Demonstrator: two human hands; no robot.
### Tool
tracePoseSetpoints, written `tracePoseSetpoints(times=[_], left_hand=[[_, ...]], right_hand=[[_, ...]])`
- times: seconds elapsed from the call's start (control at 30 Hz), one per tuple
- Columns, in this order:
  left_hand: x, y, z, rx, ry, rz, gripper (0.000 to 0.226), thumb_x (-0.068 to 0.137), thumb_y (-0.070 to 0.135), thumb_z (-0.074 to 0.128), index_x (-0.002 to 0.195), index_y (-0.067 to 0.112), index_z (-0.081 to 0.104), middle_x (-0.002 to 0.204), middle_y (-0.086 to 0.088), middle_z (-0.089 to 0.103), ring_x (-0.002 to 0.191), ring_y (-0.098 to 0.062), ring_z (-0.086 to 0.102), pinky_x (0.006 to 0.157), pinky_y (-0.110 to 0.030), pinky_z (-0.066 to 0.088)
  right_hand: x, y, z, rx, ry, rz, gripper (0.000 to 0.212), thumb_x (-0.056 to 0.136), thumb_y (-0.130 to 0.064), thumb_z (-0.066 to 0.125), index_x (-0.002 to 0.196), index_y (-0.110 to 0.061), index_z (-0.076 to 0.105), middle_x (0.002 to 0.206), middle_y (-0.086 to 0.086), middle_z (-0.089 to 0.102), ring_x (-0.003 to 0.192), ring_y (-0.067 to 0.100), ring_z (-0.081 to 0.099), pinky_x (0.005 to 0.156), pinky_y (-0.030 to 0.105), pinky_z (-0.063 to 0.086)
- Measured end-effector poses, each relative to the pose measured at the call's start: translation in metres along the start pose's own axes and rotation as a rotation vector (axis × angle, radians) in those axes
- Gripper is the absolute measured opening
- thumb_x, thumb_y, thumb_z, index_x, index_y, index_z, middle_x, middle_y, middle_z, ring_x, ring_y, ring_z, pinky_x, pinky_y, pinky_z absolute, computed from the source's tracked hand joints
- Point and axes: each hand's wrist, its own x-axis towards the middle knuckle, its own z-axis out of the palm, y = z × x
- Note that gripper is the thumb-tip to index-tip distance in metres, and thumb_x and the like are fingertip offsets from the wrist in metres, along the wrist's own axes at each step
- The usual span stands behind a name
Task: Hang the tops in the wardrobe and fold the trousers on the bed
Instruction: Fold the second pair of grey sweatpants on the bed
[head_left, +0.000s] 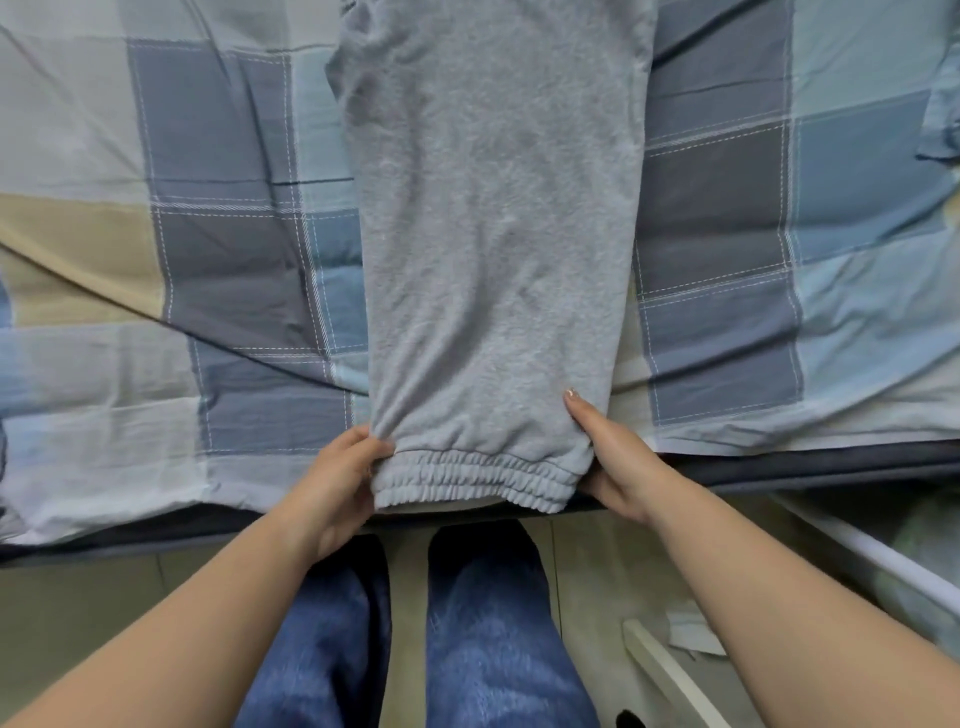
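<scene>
At frame centre on the checked bed (218, 156), both the left hand (337, 483) and right hand (613, 462) pinch the grey sweatpants (493, 234) at their elastic hem, so uneven lifting could skew the fold.

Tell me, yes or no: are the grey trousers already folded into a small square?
No, the grey trousers lie stretched out lengthwise on the bed, both hands at the cuffs.

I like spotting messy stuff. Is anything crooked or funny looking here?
A little. The checked bedsheet is creased, with a long diagonal wrinkle on the left. The grey trousers lie fairly straight, but their elastic end hangs just past the bed's edge, where the left hand and right hand hold it.
</scene>
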Motion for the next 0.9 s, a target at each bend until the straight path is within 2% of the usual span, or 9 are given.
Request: tracePoseSetpoints(times=[0.1, 0.23, 0.33, 0.43, 0.63, 0.8, 0.87, 0.9], left_hand=[[0.0, -0.006, -0.014, 0.133, -0.008, -0.005, 0.006, 0.096, 0.016, 0.054, 0.091, 0.015, 0.057, 0.088, -0.01, 0.061, 0.072, -0.018, 0.057, 0.067, -0.029, 0.048], [-0.004, -0.005, -0.012, 0.203, -0.027, 0.051, 0.012, 0.095, 0.023, 0.057, 0.092, 0.013, 0.061, 0.09, -0.005, 0.071, 0.075, -0.015, 0.068, 0.069, -0.027, 0.057], [-0.008, -0.003, -0.011, 0.264, -0.017, 0.082, 0.011, 0.094, 0.023, 0.06, 0.09, 0.013, 0.06, 0.09, -0.003, 0.069, 0.074, -0.012, 0.069, 0.063, -0.024, 0.057], [-0.012, -0.007, -0.012, 0.298, 0.001, 0.084, 0.009, 0.094, 0.019, 0.06, 0.092, 0.01, 0.059, 0.085, -0.004, 0.067, 0.062, -0.007, 0.066, 0.056, -0.018, 0.055], [-0.033, -0.038, -0.027, 0.363, 0.053, -0.029, 0.019, 0.092, 0.025, 0.062, 0.082, 0.015, 0.05, 0.076, -0.005, 0.058, 0.06, -0.011, 0.056, 0.05, -0.018, 0.052], [-0.064, -0.06, -0.049, 0.431, 0.041, -0.139, 0.024, 0.089, 0.031, 0.066, 0.082, 0.015, 0.05, 0.056, 0.003, 0.061, 0.053, -0.011, 0.058, 0.055, -0.024, 0.053], [-0.08, -0.066, -0.052, 0.436, 0.011, -0.142, 0.023, 0.09, 0.033, 0.064, 0.09, 0.012, 0.056, 0.064, 0.001, 0.065, 0.055, -0.01, 0.062, 0.055, -0.024, 0.053], [-0.087, -0.064, -0.052, 0.428, 0.001, -0.114, 0.025, 0.091, 0.034, 0.063, 0.098, 0.011, 0.057, 0.074, 0.0, 0.067, 0.057, -0.01, 0.063, 0.055, -0.024, 0.052]], right_hand=[[0.001, 0.01, 0.003, -0.173, 0.017, 0.067, 0.04, 0.09, -0.046, 0.055, 0.115, -0.015, 0.062, 0.11, 0.002, 0.071, 0.105, 0.017, 0.065, 0.093, 0.039, 0.051], [-0.002, 0.025, 0.005, -0.05, 0.012, -0.032, 0.041, 0.084, -0.037, 0.062, 0.118, -0.013, 0.061, 0.113, 0.004, 0.07, 0.107, 0.017, 0.065, 0.094, 0.034, 0.05], [-0.008, 0.038, 0.006, -0.043, 0.016, -0.103, 0.029, 0.085, -0.021, 0.065, 0.112, -0.013, 0.061, 0.109, 0.004, 0.071, 0.1, 0.014, 0.068, 0.086, 0.03, 0.053], [-0.012, 0.05, 0.007, -0.022, 0.146, -0.148, 0.013, 0.091, -0.015, 0.061, 0.103, -0.019, 0.061, 0.101, 0.0, 0.073, 0.088, 0.011, 0.07, 0.071, 0.025, 0.056], [-0.032, 0.089, 0.011, 0.044, 0.215, 0.006, 0.023, 0.092, -0.015, 0.061, 0.115, -0.013, 0.06, 0.104, 0.006, 0.07, 0.089, 0.016, 0.068, 0.063, 0.026, 0.054], [-0.064, 0.126, 0.013, 0.091, 0.222, 0.14, 0.02, 0.091, -0.017, 0.062, 0.11, -0.011, 0.062, 0.09, 0.003, 0.073, 0.08, 0.014, 0.068, 0.055, 0.022, 0.053], [-0.078, 0.137, 0.015, 0.102, 0.212, 0.142, 0.019, 0.092, -0.019, 0.061, 0.11, -0.012, 0.063, 0.089, 0.001, 0.074, 0.082, 0.013, 0.068, 0.056, 0.021, 0.053], [-0.085, 0.138, 0.018, 0.101, 0.213, 0.123, 0.022, 0.092, -0.021, 0.06, 0.113, -0.012, 0.061, 0.094, 0.002, 0.074, 0.087, 0.014, 0.068, 0.059, 0.022, 0.054]])
